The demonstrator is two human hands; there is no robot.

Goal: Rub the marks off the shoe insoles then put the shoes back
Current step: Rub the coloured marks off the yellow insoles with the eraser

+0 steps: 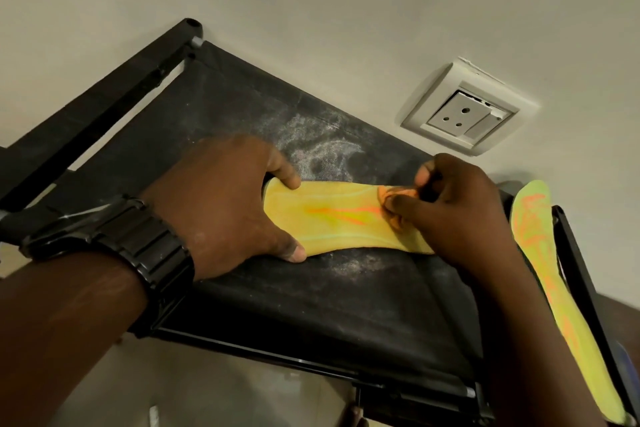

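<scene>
The left hand (221, 208) grips the insole (332, 222) steady on the shelf (311, 308) so the right hand (460, 208), pinching a small orange piece (393, 199), can rub.

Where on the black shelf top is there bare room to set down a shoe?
Free: the back-left fabric between the side bar and the left hand; the front strip between the insole and the front rail. Crowded: the middle, where the left hand and right hand work that insole, and the right edge, under the second insole.
</scene>
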